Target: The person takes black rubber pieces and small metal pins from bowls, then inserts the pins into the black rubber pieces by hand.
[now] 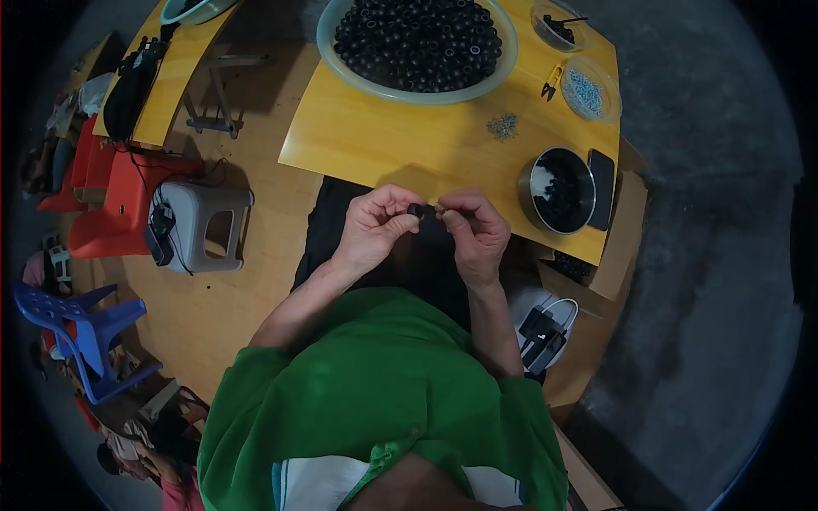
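Over the near edge of the yellow table, my left hand (pixel 376 226) pinches a small black round part (pixel 415 210) between thumb and fingertips. Close beside it, my right hand (pixel 475 234) is closed in a pinch, its fingertips facing the black part; what they grip is too small to name. Beyond both hands, a large pale basin (pixel 324 53) holds a heap of black ring-shaped parts (pixel 417 43). A metal bowl (pixel 526 189) with black pieces and something white inside stands to the right.
On the yellow table (pixel 341 136) are a small pile of bits (pixel 503 127), yellow snips (pixel 553 81), a tub of blue-white pieces (pixel 584 92), another tub (pixel 558 27) and a phone (pixel 601 189). Left are a grey stool (pixel 204 226), red chair (pixel 115 200) and blue chair (pixel 89 332).
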`<action>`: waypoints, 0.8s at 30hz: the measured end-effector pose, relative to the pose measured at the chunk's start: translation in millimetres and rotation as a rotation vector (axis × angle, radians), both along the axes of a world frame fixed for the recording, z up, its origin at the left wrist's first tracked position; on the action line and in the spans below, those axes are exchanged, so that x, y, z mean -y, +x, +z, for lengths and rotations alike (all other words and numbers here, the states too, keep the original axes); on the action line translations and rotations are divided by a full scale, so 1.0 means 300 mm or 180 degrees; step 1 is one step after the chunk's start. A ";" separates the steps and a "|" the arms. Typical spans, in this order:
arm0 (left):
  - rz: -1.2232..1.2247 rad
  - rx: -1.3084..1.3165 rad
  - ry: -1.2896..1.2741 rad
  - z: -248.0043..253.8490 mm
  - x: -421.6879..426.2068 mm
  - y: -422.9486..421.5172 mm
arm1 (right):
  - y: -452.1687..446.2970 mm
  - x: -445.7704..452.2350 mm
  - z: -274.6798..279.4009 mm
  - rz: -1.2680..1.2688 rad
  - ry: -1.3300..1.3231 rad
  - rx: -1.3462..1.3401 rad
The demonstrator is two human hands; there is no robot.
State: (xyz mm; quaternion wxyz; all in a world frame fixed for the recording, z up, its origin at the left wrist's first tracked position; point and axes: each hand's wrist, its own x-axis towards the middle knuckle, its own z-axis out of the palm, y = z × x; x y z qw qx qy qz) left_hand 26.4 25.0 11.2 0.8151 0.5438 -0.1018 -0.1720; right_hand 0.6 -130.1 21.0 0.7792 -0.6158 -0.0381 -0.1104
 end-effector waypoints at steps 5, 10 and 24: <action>-0.0015 0.0227 0.0038 0.008 -0.007 -0.014 | -0.012 0.007 -0.001 -0.0028 -0.0453 0.0343; -0.0055 -0.0041 -0.0020 0.016 -0.016 -0.025 | -0.028 -0.015 0.035 -0.0180 -0.0712 0.0436; 0.0085 0.0590 0.0623 0.042 -0.001 -0.046 | -0.029 -0.003 0.066 -0.0595 -0.2917 0.1777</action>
